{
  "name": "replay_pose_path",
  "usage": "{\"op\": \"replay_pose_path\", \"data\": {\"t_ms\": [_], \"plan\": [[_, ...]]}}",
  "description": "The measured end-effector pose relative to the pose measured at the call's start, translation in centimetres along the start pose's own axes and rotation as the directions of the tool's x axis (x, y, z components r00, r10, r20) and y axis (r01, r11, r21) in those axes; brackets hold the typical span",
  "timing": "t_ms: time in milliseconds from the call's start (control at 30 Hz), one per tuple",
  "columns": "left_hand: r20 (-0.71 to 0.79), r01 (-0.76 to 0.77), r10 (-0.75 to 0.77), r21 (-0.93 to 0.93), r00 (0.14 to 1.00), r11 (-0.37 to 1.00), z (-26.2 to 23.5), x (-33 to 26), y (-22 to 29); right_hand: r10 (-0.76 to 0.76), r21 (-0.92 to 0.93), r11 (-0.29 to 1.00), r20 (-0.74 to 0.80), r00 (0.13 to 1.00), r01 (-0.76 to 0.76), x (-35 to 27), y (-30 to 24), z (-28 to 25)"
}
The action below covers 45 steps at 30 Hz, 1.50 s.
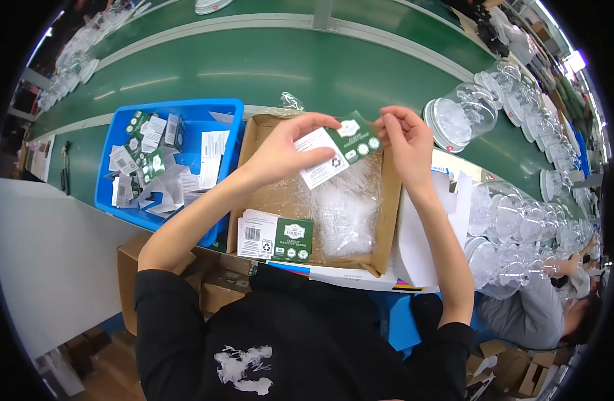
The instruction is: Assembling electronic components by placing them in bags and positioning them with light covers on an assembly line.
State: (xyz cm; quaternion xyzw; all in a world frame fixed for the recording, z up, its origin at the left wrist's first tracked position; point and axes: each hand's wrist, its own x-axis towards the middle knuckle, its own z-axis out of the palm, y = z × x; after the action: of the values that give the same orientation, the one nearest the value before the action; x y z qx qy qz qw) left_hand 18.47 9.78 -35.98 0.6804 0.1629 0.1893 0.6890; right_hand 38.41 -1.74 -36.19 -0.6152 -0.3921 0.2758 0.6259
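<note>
My left hand (290,148) grips a green and white printed card label (339,148) between thumb and fingers, held tilted above a shallow cardboard box (253,142). At the label's right end, my right hand (407,142) is closed in a pinch; whatever it holds is too fine to make out. Below both hands, the box contains a bundle of thin clear plastic strands (347,217). In its near left corner lies a stack of matching green and white labels (275,237).
Left of the box stands a blue bin (203,115) with folded labels inside. Clear domes on white bases (462,117) line the right side, beside white paper (421,234). A green conveyor belt (253,63) runs behind. Another person in a grey sleeve (524,314) sits at right.
</note>
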Motion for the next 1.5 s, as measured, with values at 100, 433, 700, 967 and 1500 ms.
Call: {"op": "replay_pose_path", "data": {"t_ms": [100, 433, 700, 967, 1500], "plan": [[0.031, 0.057, -0.059, 0.044, 0.998, 0.997, 0.1, -0.7, -1.2, -0.011, 0.049, 0.999, -0.028, 1.0, 0.012, -0.2, -1.1, 0.1], [0.053, 0.194, -0.187, -0.174, 0.981, 0.966, 0.3, -0.7, -1.4, -0.29, -0.331, 0.889, 0.13, 0.948, 0.317, -3.1, 2.3, 2.0], [0.203, 0.277, -0.245, -0.145, 0.948, 0.95, 0.1, -1.7, -2.3, 0.009, 0.091, 0.996, 0.115, 0.993, -0.02, -5.3, 4.0, 4.4], [0.007, 0.037, -0.038, 0.059, 0.999, 0.998, 1.6, -2.0, -5.2, -0.188, 0.021, 0.982, 0.119, 0.975, 0.186, -5.4, 4.7, 4.9], [-0.236, -0.009, 0.041, 0.135, 0.971, 0.991, -4.7, -0.1, -6.5, 0.132, 0.553, 0.816, 0.102, 0.986, -0.167, -1.4, 5.6, 6.0]]}}
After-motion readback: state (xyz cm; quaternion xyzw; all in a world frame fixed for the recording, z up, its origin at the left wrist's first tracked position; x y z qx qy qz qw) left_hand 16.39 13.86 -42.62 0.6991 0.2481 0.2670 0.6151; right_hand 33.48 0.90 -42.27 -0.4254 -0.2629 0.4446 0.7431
